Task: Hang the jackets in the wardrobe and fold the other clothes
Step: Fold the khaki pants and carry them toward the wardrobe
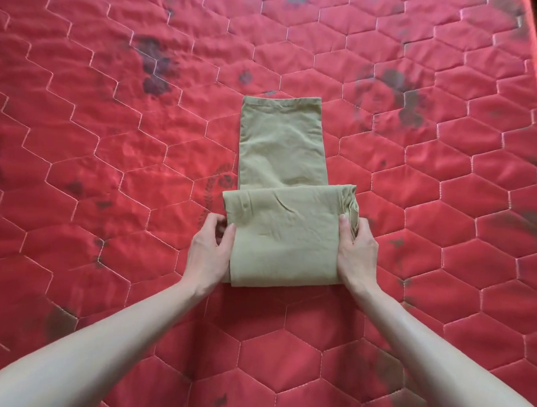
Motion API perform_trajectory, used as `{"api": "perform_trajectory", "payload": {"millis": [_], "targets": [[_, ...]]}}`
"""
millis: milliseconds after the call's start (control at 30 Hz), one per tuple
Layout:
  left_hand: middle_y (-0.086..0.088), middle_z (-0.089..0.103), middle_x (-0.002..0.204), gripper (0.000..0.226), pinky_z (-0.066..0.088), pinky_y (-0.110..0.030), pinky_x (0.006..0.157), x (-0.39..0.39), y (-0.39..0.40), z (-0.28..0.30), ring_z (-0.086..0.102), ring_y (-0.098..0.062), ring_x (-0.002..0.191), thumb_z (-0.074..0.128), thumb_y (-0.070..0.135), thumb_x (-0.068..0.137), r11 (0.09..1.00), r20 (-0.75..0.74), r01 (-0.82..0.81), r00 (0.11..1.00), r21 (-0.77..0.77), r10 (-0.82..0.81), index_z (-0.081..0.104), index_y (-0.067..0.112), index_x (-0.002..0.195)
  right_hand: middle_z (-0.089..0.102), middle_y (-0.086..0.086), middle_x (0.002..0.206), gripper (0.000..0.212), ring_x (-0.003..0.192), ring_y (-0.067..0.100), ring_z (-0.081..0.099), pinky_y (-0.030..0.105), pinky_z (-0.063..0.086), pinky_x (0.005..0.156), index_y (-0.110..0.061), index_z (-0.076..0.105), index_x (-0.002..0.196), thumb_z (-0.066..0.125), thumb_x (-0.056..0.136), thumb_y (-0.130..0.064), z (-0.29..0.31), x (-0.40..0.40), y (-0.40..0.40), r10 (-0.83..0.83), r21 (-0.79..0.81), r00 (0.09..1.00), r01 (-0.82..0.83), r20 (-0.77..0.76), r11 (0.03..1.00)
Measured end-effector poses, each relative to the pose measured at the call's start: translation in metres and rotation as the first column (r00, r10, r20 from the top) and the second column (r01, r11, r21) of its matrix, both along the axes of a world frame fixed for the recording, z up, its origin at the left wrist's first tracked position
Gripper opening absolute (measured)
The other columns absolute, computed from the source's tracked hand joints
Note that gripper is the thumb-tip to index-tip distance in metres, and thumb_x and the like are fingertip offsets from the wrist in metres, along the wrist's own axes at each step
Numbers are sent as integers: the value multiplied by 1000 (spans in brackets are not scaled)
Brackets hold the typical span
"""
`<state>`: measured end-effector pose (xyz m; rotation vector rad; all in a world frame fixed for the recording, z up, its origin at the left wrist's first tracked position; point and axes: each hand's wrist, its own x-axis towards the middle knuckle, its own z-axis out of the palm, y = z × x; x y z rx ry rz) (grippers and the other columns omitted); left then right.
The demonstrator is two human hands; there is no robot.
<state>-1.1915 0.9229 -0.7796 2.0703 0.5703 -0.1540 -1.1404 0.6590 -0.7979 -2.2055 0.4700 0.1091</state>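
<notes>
Red quilted mattress (109,132) (dark stains)

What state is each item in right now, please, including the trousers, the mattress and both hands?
Olive-green cotton trousers: partly folded, near end doubled over, far leg end lying flat.
Red quilted hexagon-stitched mattress: flat, bearing dark stains.
Left hand: gripping the folded part's left edge.
Right hand: gripping the folded part's right edge.
</notes>
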Motion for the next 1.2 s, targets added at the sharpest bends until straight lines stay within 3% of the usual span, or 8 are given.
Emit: {"api": "perform_trajectory", "payload": {"millis": [200, 300, 400, 500, 667, 833, 1033, 1200], "targets": [[2, 64, 111, 21, 47, -43, 90, 14, -1, 3, 57, -24, 107, 57, 26, 101, 965, 49, 37, 997, 261, -52, 56, 22, 121, 61, 15, 121, 30, 117, 38, 57, 45, 41, 88, -12, 54, 125, 49, 107, -36, -2, -6, 18, -136, -211, 991, 130, -15, 969], [-11, 48, 143, 50, 39, -50, 112, 15, -9, 7, 44, -32, 132, 46, 34, 103, 803, 111, 244, 927, 544, -357, 44, 11, 147, 42, 15, 152, 51, 142, 32, 41, 42, 33, 116, -8, 43, 151, 55, 104, -22, 0, 0, 18, 133, -404, 964, -30, 229, 914], [-14, 35, 163, 69, 25, -56, 124, 20, -23, -2, 28, -36, 153, 40, 56, 102, 590, 7, 494, 763, 639, -647, 39, 15, 158, 29, 13, 167, 60, 157, 30, 22, 41, 21, 127, -10, 37, 158, 49, 105, -37, -3, 13, 18, 452, -470, 867, -316, 210, 824], [-11, 16, 173, 79, 12, -59, 127, 24, -32, -21, 6, -33, 161, 40, 65, 99, 479, -97, 581, 696, 658, -711, 27, 22, 164, 17, 10, 172, 73, 160, 27, 9, 48, 16, 128, -13, 28, 163, 39, 104, -54, -17, 20, 17, 501, -405, 863, -437, 63, 803], [-9, 2, 174, 83, 9, -63, 126, 29, -29, -41, -3, -36, 160, 40, 66, 99, 460, -98, 599, 672, 655, -734, 16, 24, 166, 7, 10, 174, 78, 161, 24, 4, 30, 1, 126, -18, 20, 165, 39, 101, -57, -32, 25, 18, 422, -333, 904, -379, 66, 864], [-11, 7, 174, 68, 5, -55, 128, 38, -2, -37, -1, -35, 160, 38, 46, 105, 370, -62, 663, 533, 650, -844, 20, 22, 166, 12, 5, 173, 59, 160, 13, 7, 33, 9, 130, -14, 25, 164, 32, 108, -31, -21, 28, -17, 534, -114, 840, -524, 93, 844], [-11, 17, 172, 74, 18, -54, 126, 42, 72, -31, 19, -34, 158, 35, 3, 92, 62, -160, 560, 339, 826, -927, 22, 14, 165, 22, 18, 169, 81, 157, 28, 25, 44, 29, 124, -2, 25, 161, 47, 85, 14, -13, 24, -97, 788, -495, 615, -678, 23, 543], [-14, 19, 172, 70, 19, -53, 127, 51, 73, -33, 18, -38, 158, 34, 2, 97, 50, -156, 555, 317, 830, -935, 23, 14, 165, 21, 23, 168, 88, 158, 29, 22, 44, 28, 125, 4, 19, 161, 74, 92, -7, -18, 34, -92, 869, -505, 490, -735, 65, 452]]}}
